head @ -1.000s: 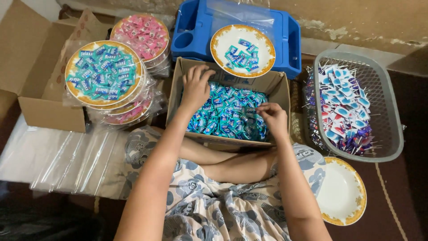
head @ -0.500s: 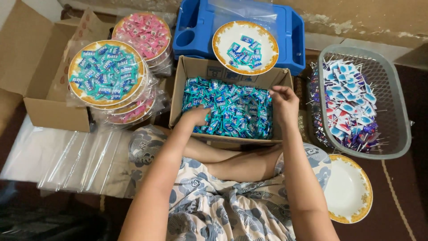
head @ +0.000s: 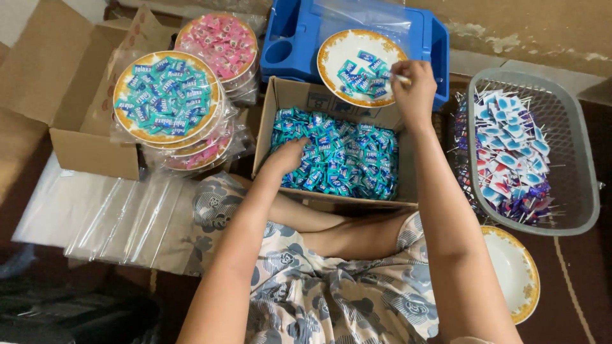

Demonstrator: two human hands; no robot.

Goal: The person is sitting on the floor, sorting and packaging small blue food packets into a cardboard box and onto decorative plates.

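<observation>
Small blue wrapped candies (head: 331, 159) fill an open cardboard box (head: 290, 95) just before the person's knees. The left hand (head: 288, 156) digs among them, fingers curled. The right hand (head: 411, 86) pinches one candy over a gold-rimmed plate (head: 335, 48), probably to lay it with the few glossy ones there.

A single head-worn camera looks steeply down from close above the seated person's lap, facing forward over the cardboard box of candies (head: 335, 159) on the floor, taking in both forearms and the grey basket (head: 574, 159) at right.
</observation>
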